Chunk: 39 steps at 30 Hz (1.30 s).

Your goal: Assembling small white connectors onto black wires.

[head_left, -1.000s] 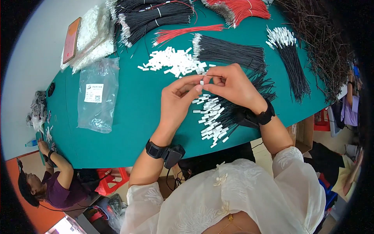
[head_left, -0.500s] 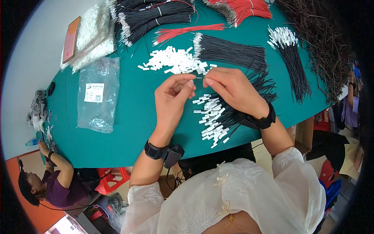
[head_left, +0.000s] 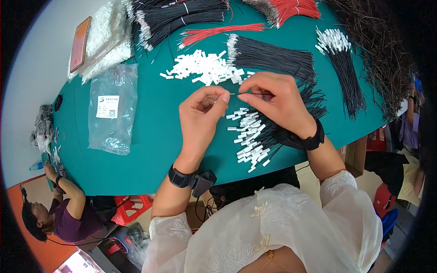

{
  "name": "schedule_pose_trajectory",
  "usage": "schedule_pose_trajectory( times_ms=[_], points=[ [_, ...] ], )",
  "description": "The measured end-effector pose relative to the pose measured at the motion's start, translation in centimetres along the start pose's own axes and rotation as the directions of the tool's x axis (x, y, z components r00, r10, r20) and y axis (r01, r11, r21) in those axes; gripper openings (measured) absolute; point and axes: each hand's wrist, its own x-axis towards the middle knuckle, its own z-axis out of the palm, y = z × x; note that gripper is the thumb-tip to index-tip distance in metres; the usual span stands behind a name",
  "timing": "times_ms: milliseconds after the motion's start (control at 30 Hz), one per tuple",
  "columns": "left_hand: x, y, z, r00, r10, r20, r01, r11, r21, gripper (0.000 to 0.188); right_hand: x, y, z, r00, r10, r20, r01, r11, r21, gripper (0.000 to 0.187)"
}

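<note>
My left hand (head_left: 200, 111) is closed in a pinch, thumb against fingers; whatever small piece sits between its fingertips is mostly hidden. From the right, a thin black wire (head_left: 264, 94) with a pale metal end reaches those fingertips. My right hand (head_left: 280, 98) holds this wire between thumb and fingers. Below the hands lies a fan of black wires with white connector housings (head_left: 248, 136) on their ends, partly covered by my right hand. A heap of loose white connector housings (head_left: 198, 66) is just beyond my left hand, and a bundle of black wires (head_left: 273, 57) lies beyond my right.
The green table (head_left: 150, 168) carries a clear plastic bag (head_left: 111, 132), bags of white parts (head_left: 104, 41) and a phone (head_left: 80, 43). Red wires (head_left: 223, 33), black bundles (head_left: 182, 18) and wires with white ends (head_left: 343, 68) lie farther off. A person (head_left: 63, 214) sits at left.
My right thumb and fingers have opened slightly, showing more of the black wire between them. My left hand keeps its pinch. The whole view has shifted a little.
</note>
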Motion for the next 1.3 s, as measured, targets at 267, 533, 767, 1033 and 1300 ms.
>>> schedule_pose_trajectory(
  times_ms=[267,533,767,1033,1300],
  points=[
    [-0.07,-0.01,0.18,1.0,-0.002,0.003,0.002,1.0,0.014,0.007,-0.04,0.0,0.14,0.997,-0.033,-0.064,0.032,0.999,-0.018,0.008],
    [0.11,-0.24,0.02,1.0,0.0,0.005,0.0,1.0,0.015,0.006,-0.03,-0.32,0.17,0.998,-0.005,-0.068,0.004,1.0,-0.005,0.007],
    [0.1,-0.11,0.04,0.997,-0.047,0.055,0.046,0.999,0.02,0.013,-0.01,-0.32,-0.05,0.992,-0.03,-0.124,0.024,0.999,-0.047,0.006],
    [0.09,0.29,0.16,0.994,-0.054,0.098,0.064,0.993,-0.099,0.02,-0.1,-0.23,-0.41,0.986,0.058,-0.154,-0.061,0.998,-0.019,0.005],
    [0.23,0.6,0.29,0.993,-0.083,0.088,0.096,0.982,-0.162,0.016,-0.09,-0.18,-0.3,0.983,0.099,-0.153,-0.095,0.995,0.037,0.006]
  ],
)
